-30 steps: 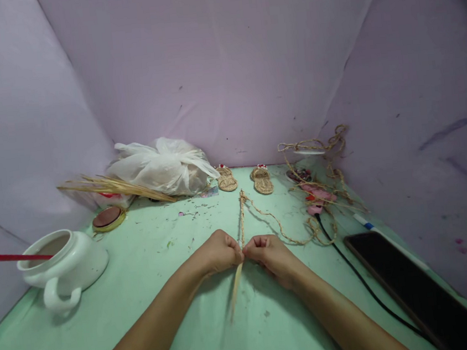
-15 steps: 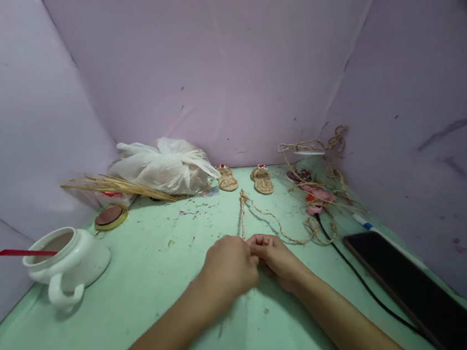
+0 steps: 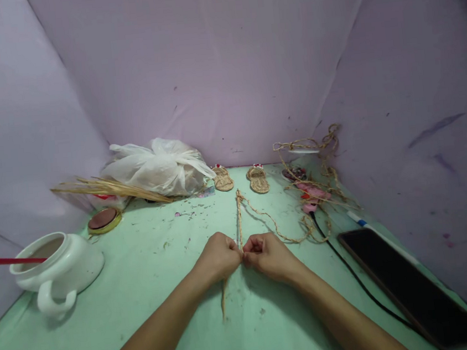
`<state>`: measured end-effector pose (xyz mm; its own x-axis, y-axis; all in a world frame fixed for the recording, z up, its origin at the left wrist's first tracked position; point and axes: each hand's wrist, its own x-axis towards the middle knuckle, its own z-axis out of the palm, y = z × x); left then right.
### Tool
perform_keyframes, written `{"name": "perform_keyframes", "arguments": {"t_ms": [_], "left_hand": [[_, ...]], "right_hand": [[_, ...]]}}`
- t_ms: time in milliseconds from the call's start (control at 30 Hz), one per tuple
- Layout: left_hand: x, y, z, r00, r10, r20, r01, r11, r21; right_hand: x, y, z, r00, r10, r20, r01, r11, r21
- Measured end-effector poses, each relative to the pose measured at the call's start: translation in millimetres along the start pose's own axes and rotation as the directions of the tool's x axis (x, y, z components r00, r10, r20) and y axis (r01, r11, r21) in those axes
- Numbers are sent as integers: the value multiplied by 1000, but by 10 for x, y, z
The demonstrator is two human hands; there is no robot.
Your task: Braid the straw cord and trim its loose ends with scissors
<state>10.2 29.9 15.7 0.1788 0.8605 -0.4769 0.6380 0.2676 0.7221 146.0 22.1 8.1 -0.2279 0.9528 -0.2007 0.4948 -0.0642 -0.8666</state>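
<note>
A thin tan twisted fibre cord (image 3: 239,222) runs down the middle of the green table toward me. My left hand (image 3: 221,257) is closed, pinching the cord's near end from the left. A loose strand (image 3: 224,301) hangs out below that hand. From the right, my right hand (image 3: 269,255) pinches the same end, its fingertips almost touching the left ones. The exact grip between the fingertips is hidden. From the cord's far end, more cord (image 3: 279,231) curves away to the right. Two small woven slippers (image 3: 223,180) with red-and-white trim lie beyond it.
At left stand a white pot (image 3: 74,264) with a red stick (image 3: 11,261) and a round tin (image 3: 103,221). Dry straw (image 3: 109,187) and a white plastic bag (image 3: 160,169) lie behind. A phone (image 3: 403,279), black cable (image 3: 361,278), pen (image 3: 386,239) and tangled cord (image 3: 330,142) are at right.
My left hand has moved slightly left and steadied from a blur, and the loose strand now shows beneath it. My right hand has turned its fingertips toward the cord. The view has shifted a little.
</note>
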Motion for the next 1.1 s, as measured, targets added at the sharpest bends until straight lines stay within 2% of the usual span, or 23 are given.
{"name": "perform_keyframes", "arguments": {"t_ms": [100, 233, 367, 433, 500, 567, 600, 633, 667, 800, 900, 1000, 1100], "left_hand": [[29, -20, 31, 998, 23, -53, -22, 999, 24], [-1, 6, 47, 1000, -2, -25, 2, 1000, 14], [-58, 55, 17, 997, -40, 65, 42, 999, -33], [-70, 64, -28, 992, -40, 116, 47, 997, -57], [-67, 57, -90, 988, -22, 152, 33, 997, -76], [-55, 38, -157, 985, 7, 174, 10, 996, -93], [-50, 28, -188, 983, 21, 183, -3, 995, -101], [-46, 18, -215, 981, 35, 191, -14, 994, -107], [-44, 11, -235, 979, 47, 198, -25, 993, -111], [-43, 2, -253, 974, 79, 213, -59, 993, -98], [-36, 2, -226, 974, 80, 210, -72, 996, -46], [-37, 3, -212, 980, 93, 178, -99, 995, 28], [-99, 41, -205, 988, 132, 76, -139, 984, 110]], "right_hand": [[-106, -75, 6, 991, -97, -97, 71, 968, -243], [-252, -232, 27, 975, -155, -160, 65, 885, -461], [-338, -331, 94, 975, -203, -89, 98, 754, -650], [-350, -339, 104, 970, -239, -44, 148, 726, -671], [-328, -315, 64, 972, -233, -37, 174, 813, -556], [-268, -267, -23, 988, -136, -69, 111, 952, -286], [-228, -240, -72, 996, -47, -76, 38, 994, -107], [-185, -215, -115, 994, 60, -93, -52, 995, 84], [-145, -194, -147, 991, 97, -93, -83, 986, 147], [-60, -168, -107, 982, 190, 7, -185, 941, 283], [-65, -172, 0, 975, 202, 95, -222, 912, 344], [-63, -150, 46, 977, 202, 68, -213, 909, 357], [-46, -121, 40, 976, 213, 45, -214, 901, 377]]}}
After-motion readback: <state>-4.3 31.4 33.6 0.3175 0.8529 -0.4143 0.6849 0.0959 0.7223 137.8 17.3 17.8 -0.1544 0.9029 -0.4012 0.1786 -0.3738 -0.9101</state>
